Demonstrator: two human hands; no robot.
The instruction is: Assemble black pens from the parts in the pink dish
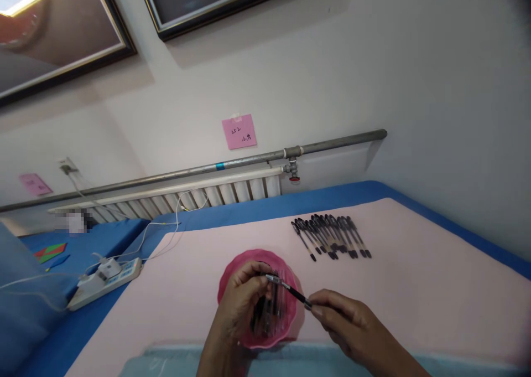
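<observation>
- The left hand (243, 298) and right hand (342, 317) pinched a thin black pen (290, 292) above the round pink plastic bowl (291, 320).
- A loose pinch might drop it.

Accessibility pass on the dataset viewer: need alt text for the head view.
Over a pink bowl of pens, the left hand and right hand grip opposite ends of one black pen. Beyond it, a row of black pens lies side by side on the pink mat; a power strip sits to the left.
</observation>
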